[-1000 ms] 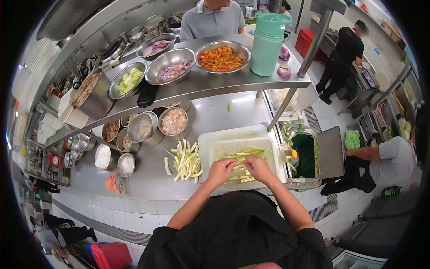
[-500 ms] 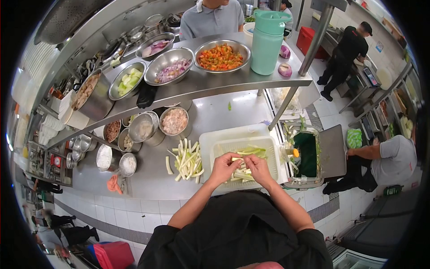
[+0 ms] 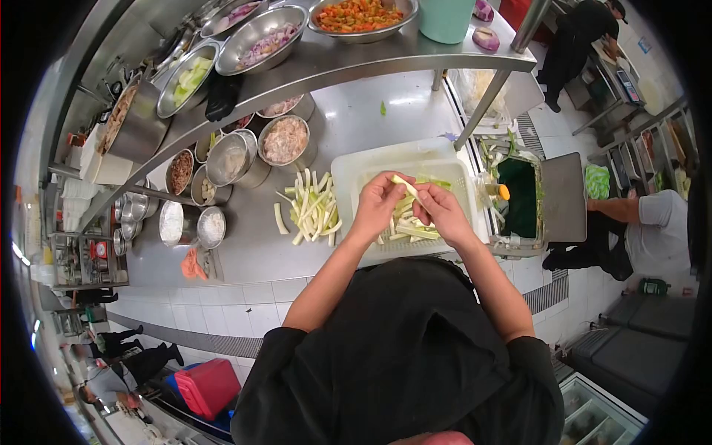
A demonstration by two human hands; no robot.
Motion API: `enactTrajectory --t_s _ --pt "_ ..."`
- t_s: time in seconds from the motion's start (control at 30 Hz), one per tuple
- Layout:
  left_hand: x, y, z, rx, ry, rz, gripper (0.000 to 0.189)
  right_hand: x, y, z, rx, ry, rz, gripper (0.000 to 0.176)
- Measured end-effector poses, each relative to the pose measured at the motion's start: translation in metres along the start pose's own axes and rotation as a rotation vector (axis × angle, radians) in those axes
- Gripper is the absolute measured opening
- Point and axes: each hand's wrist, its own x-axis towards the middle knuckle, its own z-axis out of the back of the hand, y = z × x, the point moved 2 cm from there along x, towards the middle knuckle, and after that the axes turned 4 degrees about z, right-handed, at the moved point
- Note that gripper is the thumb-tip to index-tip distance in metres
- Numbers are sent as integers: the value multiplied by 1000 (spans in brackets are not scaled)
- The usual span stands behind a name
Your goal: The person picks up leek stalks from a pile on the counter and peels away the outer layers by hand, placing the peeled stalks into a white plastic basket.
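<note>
My left hand (image 3: 376,206) and my right hand (image 3: 446,215) are both closed on one pale green celery stalk (image 3: 405,185), fingertips pinching it at either end. They hold it over a white plastic basket (image 3: 466,180), where more celery pieces (image 3: 415,227) lie partly hidden by my hands. To the left of the basket, a loose pile of celery sticks (image 3: 314,211) rests directly on the steel counter (image 3: 352,119).
Metal pots, one with raw minced meat (image 3: 285,140), stand at the left. A shelf (image 3: 356,70) with bowls of chopped vegetables crosses overhead. Right of the basket are an orange-capped bottle (image 3: 493,191) and an open green-lined bin (image 3: 518,185). Another person (image 3: 660,230) is at the far right.
My view has tilted downward, so the shelf sits higher in the frame. Between my hands, the celery stalk has come into clearer view as they turned and moved slightly apart.
</note>
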Motion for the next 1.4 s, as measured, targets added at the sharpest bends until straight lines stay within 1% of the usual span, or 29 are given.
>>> enactTrajectory --t_s 0.03,0.1,0.13,0.17,0.23,0.27,0.33,0.37,0.43,0.47,0.5,0.53,0.57,0.63,0.7,0.73,0.77,0.8,0.83,0.93,1.0,1.03,1.1,1.13,1.17,1.23,1.27,1.33,1.4 --pt "-1 -1 0 -1 0 6 23 0 0 1 3 -2 -5 25" --pt "-7 1 8 -315 -165 -6 18 -4 -1 3 -224 145 38 23" --pt "-12 1 21 -346 -270 -28 16 -3 -7 15 -436 112 7 26" --pt "-16 1 39 -375 -375 -51 16 -5 -14 23 -424 108 -15 26" --pt "-23 9 84 164 -564 -35 15 0 -17 42 -1097 25 112 26" --pt "-28 17 103 165 -561 -32 15 1 -26 46 -1121 38 136 28" --pt "-36 33 134 770 -575 30 20 6 -49 44 -1105 101 126 27" --pt "-39 43 143 774 -574 30 20 9 -61 40 -1090 163 117 26" --pt "-42 60 151 135 -473 227 30 15 -80 25 -1066 189 174 27" --pt "-43 60 150 136 -472 225 30 18 -86 15 -1045 217 233 29" --pt "-40 50 139 -153 -437 319 37 20 -78 4 -1046 219 243 29" --pt "-40 41 128 -443 -401 410 44 20 -65 -10 -884 156 187 30" --pt "-40 32 119 -444 -414 403 44 20 -59 -19 -722 99 127 32" --pt "-34 17 87 -627 -39 412 55 23 -50 -30 -623 61 210 34" --pt "-29 6 61 -585 -11 424 55 26 -35 -33 -359 26 228 29" --pt "-29 3 50 -538 12 437 55 29 -36 -29 -365 22 229 29" --pt "-29 1 37 -540 16 433 55 35 -39 -25 -387 130 243 25" --pt "-30 -1 28 -305 -41 402 55 38 -38 -26 -406 240 255 22" --pt "-32 -5 25 -69 -99 366 54 38 -36 -24 -407 243 258 22" --pt "-37 -2 33 71 85 351 52 39 -35 -16 -434 142 261 20" --pt "-44 14 42 122 188 344 50 43 -45 -6 -251 151 81 20" --pt "-46 17 53 365 29 199 45 43 -44 -6 -247 149 77 20" --pt "-53 19 79 767 -252 -21 41 43 -37 -5 -683 21 245 19" --pt "-57 20 95 925 -372 -96 41 45 -38 -3 -846 60 143 22" --pt "-60 27 110 928 -367 -97 41 49 -49 -2 -842 56 144 22" --pt "-65 52 143 1203 -519 218 46 60 -89 -2 -1213 134 204 27" --pt "-69 63 153 1207 -517 222 46 62 -105 -6 -1208 135 201 27" --pt "-71 72 160 1242 -392 210 48 67 -120 -16 -1491 115 216 30" --pt "-76 71 156 1300 -413 135 47 66 -125 -15 -1383 98 193 30"
